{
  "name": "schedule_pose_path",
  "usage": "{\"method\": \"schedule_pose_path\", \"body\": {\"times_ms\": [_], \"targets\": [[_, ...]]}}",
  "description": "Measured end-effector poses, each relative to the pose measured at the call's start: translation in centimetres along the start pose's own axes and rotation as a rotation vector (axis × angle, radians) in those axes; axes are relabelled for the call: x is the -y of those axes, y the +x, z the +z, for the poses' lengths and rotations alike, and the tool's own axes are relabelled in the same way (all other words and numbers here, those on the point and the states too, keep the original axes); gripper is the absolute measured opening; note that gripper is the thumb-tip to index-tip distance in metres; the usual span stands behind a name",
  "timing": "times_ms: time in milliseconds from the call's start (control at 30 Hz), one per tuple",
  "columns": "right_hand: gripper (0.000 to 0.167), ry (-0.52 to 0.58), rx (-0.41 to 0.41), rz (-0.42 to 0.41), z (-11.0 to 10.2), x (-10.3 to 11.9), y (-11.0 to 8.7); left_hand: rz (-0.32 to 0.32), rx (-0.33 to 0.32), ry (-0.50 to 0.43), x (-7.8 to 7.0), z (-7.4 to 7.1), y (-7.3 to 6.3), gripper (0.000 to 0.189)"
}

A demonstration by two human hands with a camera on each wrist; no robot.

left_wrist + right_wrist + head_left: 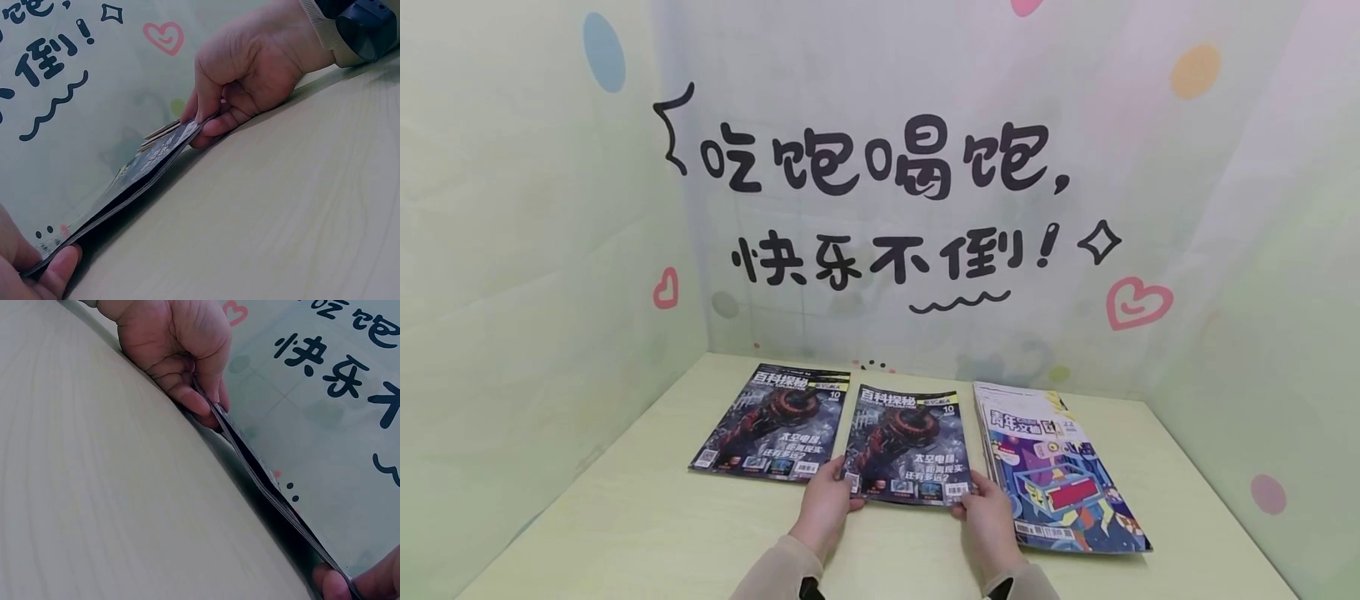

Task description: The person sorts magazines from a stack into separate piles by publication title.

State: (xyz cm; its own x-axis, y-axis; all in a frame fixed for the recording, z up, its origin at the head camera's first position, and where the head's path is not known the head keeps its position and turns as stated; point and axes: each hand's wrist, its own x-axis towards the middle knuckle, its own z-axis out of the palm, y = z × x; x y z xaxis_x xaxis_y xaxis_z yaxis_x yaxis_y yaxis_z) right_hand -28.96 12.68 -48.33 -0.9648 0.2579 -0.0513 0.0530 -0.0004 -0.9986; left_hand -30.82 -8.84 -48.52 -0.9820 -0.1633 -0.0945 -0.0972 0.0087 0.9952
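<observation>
A dark magazine (910, 442) with a red ring-shaped machine on its cover is held by its near corners in the middle of the table. My left hand (826, 504) pinches the left corner, thumb on top and fingers beneath. At the right corner, my right hand (988, 521) grips it the same way. Both wrist views show the near edge of the magazine (144, 172) raised above the tabletop, its layers slightly parted. Whether it is one copy or more, I cannot tell.
Left of the hands lies a pile of magazines (767, 421) with the same cover. To the right is a stack of colourful magazines (1060, 475), slightly fanned. The pale wooden table (625, 533) meets printed fabric walls (880, 333) at the back and sides.
</observation>
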Motion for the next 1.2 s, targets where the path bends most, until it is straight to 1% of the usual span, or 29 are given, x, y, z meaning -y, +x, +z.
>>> {"method": "schedule_pose_path", "body": {"times_ms": [200, 400, 533, 633, 733, 800, 1000, 1200], "targets": [[0.053, 0.042, -0.002, -0.002, 0.1, 0.2, 0.1, 0.021, 0.007, -0.051, -0.1, 0.0, 0.0, 0.050], [0.054, 0.050, -0.001, -0.032, 0.2, 0.5, 0.4, 0.043, 0.008, -0.082, -0.7, -0.2, 0.0, 0.050], [0.055, 0.037, -0.004, -0.060, 0.5, 1.0, 0.3, 0.038, 0.021, -0.078, -1.2, -0.7, 0.1, 0.051], [0.054, 0.041, -0.002, -0.074, 1.1, 1.3, 0.1, 0.046, 0.026, -0.089, -1.6, -1.4, 0.3, 0.052], [0.053, 0.054, 0.013, -0.075, 2.0, 1.6, -0.1, 0.049, 0.027, -0.105, -1.8, -2.4, 0.4, 0.052], [0.053, 0.065, 0.020, -0.069, 2.7, 1.8, -0.3, 0.040, 0.026, -0.116, -1.9, -3.4, 0.6, 0.052], [0.052, 0.105, 0.060, -0.045, 5.3, 2.5, -1.1, 0.002, 0.026, -0.110, -2.6, -6.8, 0.9, 0.054], [0.052, 0.137, 0.124, -0.035, 8.1, 2.7, -1.8, 0.015, 0.027, -0.085, -2.9, -10.1, 1.2, 0.054]]}}
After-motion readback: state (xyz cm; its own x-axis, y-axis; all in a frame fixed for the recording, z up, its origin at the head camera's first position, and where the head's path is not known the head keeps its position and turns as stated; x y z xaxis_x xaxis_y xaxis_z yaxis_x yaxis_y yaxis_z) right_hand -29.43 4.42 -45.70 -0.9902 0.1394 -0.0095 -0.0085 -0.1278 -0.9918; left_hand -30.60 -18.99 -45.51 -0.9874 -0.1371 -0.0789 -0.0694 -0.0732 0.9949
